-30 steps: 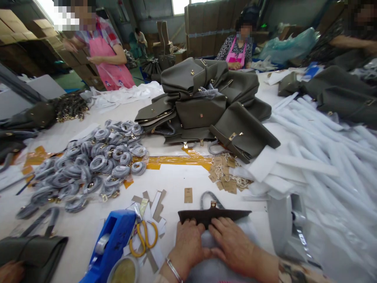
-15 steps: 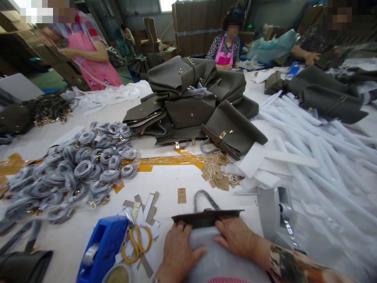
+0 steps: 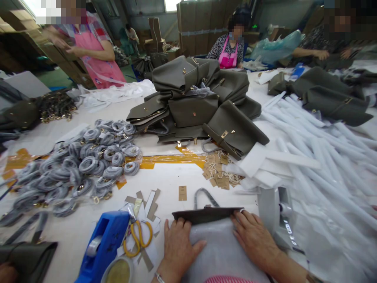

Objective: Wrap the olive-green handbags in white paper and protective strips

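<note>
A dark olive handbag lies in front of me, its flap edge facing away and a translucent whitish sheet over its near side. Its wrapped handle stands up in a loop beyond the flap. My left hand rests on the bag's left side, fingertips at the flap and thumb spread on the sheet. At the flap's right end lies my right hand, a ring on one finger, its fingers stretched out over the bag. Both hands are open, with some fingertips hidden at the flap.
A blue tape dispenser, yellow-handled scissors and a tape roll lie left. A grey dispenser stands right. Beyond are wrapped coiled straps, piled handbags, tags and white tubes. A co-worker's hand is lower left.
My right hand has slid right to the flap's end. My left hand stays nearly in place. A co-worker's hand has appeared on the lower-left bag.
</note>
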The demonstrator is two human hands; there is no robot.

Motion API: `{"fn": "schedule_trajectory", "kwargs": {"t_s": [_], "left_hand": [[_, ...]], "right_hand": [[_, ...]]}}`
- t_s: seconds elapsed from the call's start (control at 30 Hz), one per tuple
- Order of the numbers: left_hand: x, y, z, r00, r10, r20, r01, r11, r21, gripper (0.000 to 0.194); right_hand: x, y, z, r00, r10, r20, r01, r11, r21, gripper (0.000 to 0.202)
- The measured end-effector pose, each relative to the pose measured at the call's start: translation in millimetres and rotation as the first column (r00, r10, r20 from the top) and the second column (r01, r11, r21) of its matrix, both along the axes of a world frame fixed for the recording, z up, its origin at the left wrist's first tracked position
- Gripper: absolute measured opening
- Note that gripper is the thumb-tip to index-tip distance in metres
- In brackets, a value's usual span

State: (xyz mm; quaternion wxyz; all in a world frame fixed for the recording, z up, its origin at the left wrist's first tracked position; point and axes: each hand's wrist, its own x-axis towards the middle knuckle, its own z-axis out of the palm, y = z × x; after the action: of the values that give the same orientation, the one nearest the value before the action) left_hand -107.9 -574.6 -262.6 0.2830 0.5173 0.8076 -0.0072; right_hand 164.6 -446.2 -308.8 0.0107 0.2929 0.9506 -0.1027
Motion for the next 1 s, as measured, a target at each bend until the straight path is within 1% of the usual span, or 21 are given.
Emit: {"fn": "schedule_trajectory", "kwargs": {"t_s": [0.07,0.13,0.17,0.2,0.27,0.33,0.4,0.43,0.47,0.5,0.53,0.57,0.6,0.63,0.67,0.73,0.8,0.9,1.0], "left_hand": [[1,3,4.0,1.000,0.002,-0.005,-0.002,1.000,-0.013,0.067],[1,6,9.5,1.000,0.005,-0.006,-0.005,1.000,-0.021,0.066],[2,7,12.2,1.000,0.005,-0.007,-0.005,1.000,-0.023,0.065],[2,8,14.4,1.000,0.003,-0.009,-0.003,1.000,-0.024,0.064],[4,8,15.9,1.000,-0.004,-0.030,0.003,1.000,-0.021,0.066],[8,4,12.7,0.997,-0.010,-0.073,0.010,1.000,0.000,0.074],[14,-3,6.0,0.994,-0.023,-0.111,0.028,0.999,0.042,0.080],[16,-7,2.2,0.993,-0.050,-0.111,0.058,0.996,0.071,0.076],[19,-11,-1.3,0.991,-0.100,-0.088,0.109,0.989,0.104,0.066],[21,-14,-4.3,0.985,-0.167,-0.046,0.172,0.975,0.140,0.053],[22,-17,-6.4,0.973,-0.232,0.007,0.227,0.958,0.177,0.045],[23,-19,-7.7,0.958,-0.281,0.064,0.263,0.942,0.209,0.043],[24,-20,-8.3,0.945,-0.305,0.117,0.273,0.934,0.231,0.043],[25,-20,-8.3,0.939,-0.303,0.161,0.261,0.936,0.238,0.047],[25,-20,-8.0,0.941,-0.278,0.193,0.232,0.945,0.230,0.058],[27,-20,-6.9,0.949,-0.220,0.227,0.177,0.965,0.195,0.087],[30,-18,-5.9,0.954,-0.182,0.240,0.145,0.976,0.165,0.107],[35,-17,-5.1,0.956,-0.171,0.238,0.138,0.980,0.146,0.123],[37,-17,-4.7,0.958,-0.190,0.214,0.161,0.976,0.146,0.127]], "right_hand": [[-13,-7,8.6,0.999,0.027,-0.026,-0.027,0.999,0.022,0.036],[-28,-12,12.8,0.994,0.067,-0.084,-0.070,0.997,-0.033,0.034],[-35,-14,12.3,0.991,0.077,-0.112,-0.085,0.994,-0.071,0.034],[-41,-16,9.9,0.989,0.076,-0.130,-0.089,0.991,-0.100,0.035],[-49,-21,0.4,0.989,0.057,-0.138,-0.072,0.991,-0.111,0.039],[-51,-25,-11.5,0.990,0.046,-0.130,-0.057,0.995,-0.080,0.039],[-50,-27,-20.7,0.991,0.056,-0.119,-0.062,0.997,-0.053,0.039],[-49,-28,-23.2,0.992,0.063,-0.113,-0.069,0.996,-0.053,0.039],[-48,-28,-24.3,0.992,0.070,-0.106,-0.076,0.995,-0.059,0.039],[-47,-27,-24.1,0.992,0.076,-0.101,-0.083,0.994,-0.067,0.039],[-47,-26,-22.9,0.992,0.081,-0.097,-0.088,0.993,-0.076,0.039],[-46,-26,-21.3,0.992,0.084,-0.093,-0.092,0.992,-0.085,0.039],[-47,-25,-19.5,0.992,0.085,-0.091,-0.093,0.991,-0.091,0.038],[-47,-24,-17.8,0.992,0.087,-0.090,-0.096,0.991,-0.094,0.038],[-47,-23,-16.5,0.992,0.091,-0.090,-0.100,0.990,-0.096,0.038],[-47,-22,-15.2,0.991,0.103,-0.086,-0.112,0.989,-0.101,0.039],[-45,-20,-14.7,0.991,0.113,-0.074,-0.120,0.987,-0.105,0.041],[-43,-18,-12.6,0.991,0.123,-0.054,-0.129,0.985,-0.115,0.047],[-38,-20,-7.7,0.989,0.144,-0.019,-0.145,0.979,-0.144,0.063]]}}
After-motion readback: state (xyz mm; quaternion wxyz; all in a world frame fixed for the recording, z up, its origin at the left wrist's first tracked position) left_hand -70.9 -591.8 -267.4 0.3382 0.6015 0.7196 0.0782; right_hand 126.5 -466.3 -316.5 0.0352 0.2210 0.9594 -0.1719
